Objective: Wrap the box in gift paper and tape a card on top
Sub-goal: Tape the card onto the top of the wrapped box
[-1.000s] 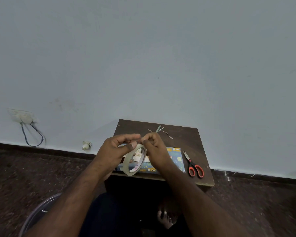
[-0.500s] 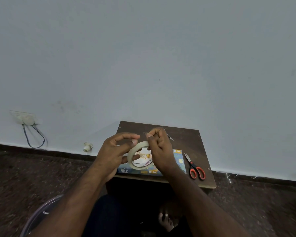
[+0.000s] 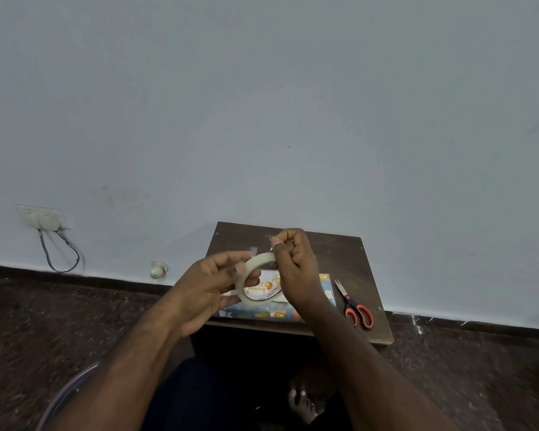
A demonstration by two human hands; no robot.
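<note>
Left hand (image 3: 204,290) grips the tape roll (image 3: 255,279) above the wrapped box (image 3: 325,290) while right hand (image 3: 296,269) pinches its loose end.

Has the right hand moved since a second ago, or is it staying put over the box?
Yes. The right hand has risen toward the far edge of the table, pulling away from the tape roll that the left hand holds.

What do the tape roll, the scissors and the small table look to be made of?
Tape roll: pale, translucent plastic film, probably on a printed card core.
Scissors: bright metal blades, glossy red and black plastic handles.
Table: dark brown board, matte, likely laminate over wood; screw heads show at its corners.
</note>
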